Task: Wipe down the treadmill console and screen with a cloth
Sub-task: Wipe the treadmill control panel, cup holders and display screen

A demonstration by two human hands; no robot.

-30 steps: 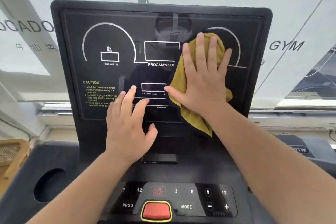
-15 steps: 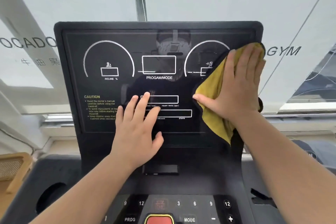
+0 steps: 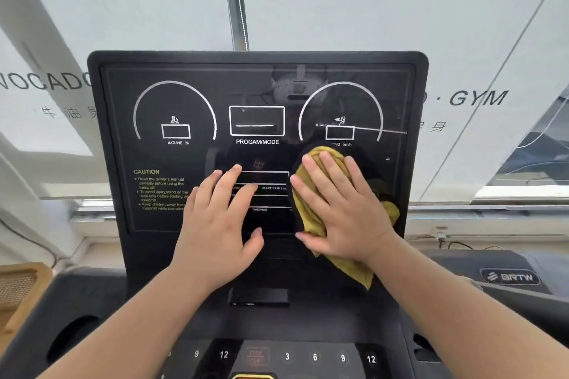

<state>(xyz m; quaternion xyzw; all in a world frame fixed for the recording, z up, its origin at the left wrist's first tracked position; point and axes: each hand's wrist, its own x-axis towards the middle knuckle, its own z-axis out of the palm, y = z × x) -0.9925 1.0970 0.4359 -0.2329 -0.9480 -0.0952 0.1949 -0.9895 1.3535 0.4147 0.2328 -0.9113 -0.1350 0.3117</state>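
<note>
1. A round cup holder (image 3: pixel 72 337) sits at the near left of the treadmill's grey deck, well apart from both hands.
2. The black screen (image 3: pixel 197 95) stands upright at the far middle, with an incline dial on its left, a "PROGAM/MODE" box in the centre and a speed dial on its right; a yellow "CAUTION" note (image 3: pixel 160 189) is printed at its lower left.
3. The left hand (image 3: pixel 215 224) lies flat on the lower middle of the screen, fingers spread and straight, holding nothing; its fingertips cover part of the small readout boxes.
4. The right hand (image 3: pixel 341 209) is just beside it on the right, palm down with fingers open and splayed, pressing the yellow cloth (image 3: pixel 311 221) against the lower right of the screen.
5. The cloth lies under the palm and fingers: it peeks out beyond the fingertips, along the thumb side, at the right edge, and hangs in a point below the wrist.
6. A row of number buttons (image 3: pixel 286 356) runs along the near edge of the console, below both forearms.
</note>
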